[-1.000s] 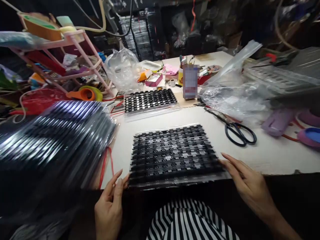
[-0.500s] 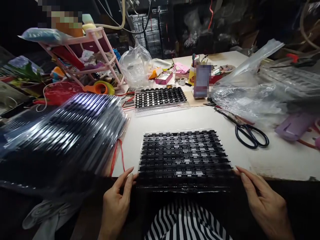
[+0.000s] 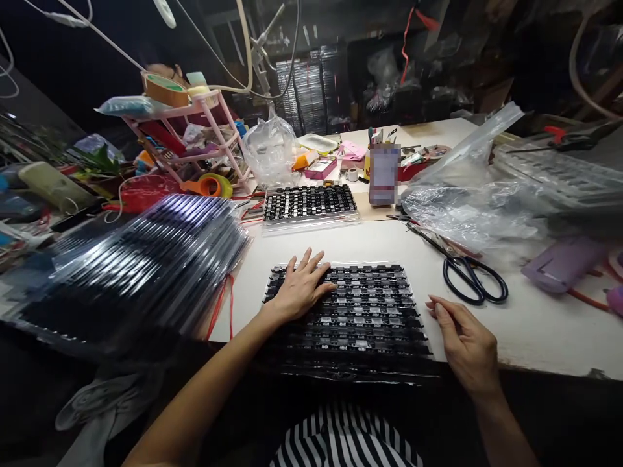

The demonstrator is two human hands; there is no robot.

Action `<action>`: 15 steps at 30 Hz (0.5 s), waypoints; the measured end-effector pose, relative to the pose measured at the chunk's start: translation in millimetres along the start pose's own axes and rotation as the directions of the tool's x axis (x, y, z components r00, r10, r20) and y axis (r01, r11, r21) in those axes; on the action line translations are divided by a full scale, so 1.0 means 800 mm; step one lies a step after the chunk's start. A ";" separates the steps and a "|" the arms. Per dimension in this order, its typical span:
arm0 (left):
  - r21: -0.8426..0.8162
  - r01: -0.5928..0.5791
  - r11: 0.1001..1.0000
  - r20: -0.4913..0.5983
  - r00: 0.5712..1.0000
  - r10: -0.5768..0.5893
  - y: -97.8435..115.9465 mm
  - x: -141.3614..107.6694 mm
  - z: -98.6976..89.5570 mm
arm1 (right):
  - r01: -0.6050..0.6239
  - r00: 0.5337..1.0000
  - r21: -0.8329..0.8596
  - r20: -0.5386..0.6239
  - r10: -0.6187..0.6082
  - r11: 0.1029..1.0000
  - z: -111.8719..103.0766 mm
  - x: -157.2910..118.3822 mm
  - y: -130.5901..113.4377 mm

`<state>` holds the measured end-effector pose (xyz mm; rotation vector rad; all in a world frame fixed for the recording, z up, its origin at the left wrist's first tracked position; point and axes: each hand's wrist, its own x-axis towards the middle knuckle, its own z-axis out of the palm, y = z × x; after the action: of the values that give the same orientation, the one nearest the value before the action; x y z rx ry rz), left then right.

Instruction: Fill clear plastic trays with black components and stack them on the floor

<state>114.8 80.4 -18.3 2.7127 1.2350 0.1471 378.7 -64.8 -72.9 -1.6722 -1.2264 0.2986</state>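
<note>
Stacked trays (image 3: 146, 259): glossy clear-and-black plastic | surface (image 3: 384, 240): smooth, pale | bag (image 3: 472, 207): crinkled shiny plastic | scissor blades: dark metal

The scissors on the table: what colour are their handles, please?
The scissors' handles are black, best seen in the head view.

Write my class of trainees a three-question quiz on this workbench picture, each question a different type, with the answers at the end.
1. Multiple choice: What does the spread left hand lie over?
A) a roll of tape
B) the nearer tray of black parts
C) a phone

2. True or false: The dark-handled scissors lie to the right of that tray.

3. Fill in the blank: The rack holding odds and ends on the left side is ______ in colour.

Key: 1 B; 2 true; 3 pink.
</note>
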 end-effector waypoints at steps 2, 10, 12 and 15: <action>-0.017 0.017 1.000 -0.012 1.000 -0.017 0.001 -0.002 -0.007 | 0.006 1.000 0.013 0.015 -0.006 1.000 -0.002 0.000 -0.003; -0.410 0.459 0.788 -0.398 0.687 -0.608 -0.041 -0.168 -0.054 | -0.243 0.970 0.034 -0.024 0.243 0.970 -0.050 -0.034 -0.009; -0.584 0.608 0.538 -0.174 0.554 -0.814 -0.049 -0.216 -0.040 | -0.297 0.954 -0.081 0.016 0.299 0.952 -0.064 -0.054 -0.001; -0.821 0.548 0.162 0.190 0.528 -0.828 -0.041 -0.248 -0.011 | -0.330 0.921 -0.138 0.170 0.351 0.934 -0.070 -0.074 0.008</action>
<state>-41.1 -47.4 -20.2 1.1053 1.7847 0.8168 393.2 -145.5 -71.8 -1.9891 -1.0987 0.6309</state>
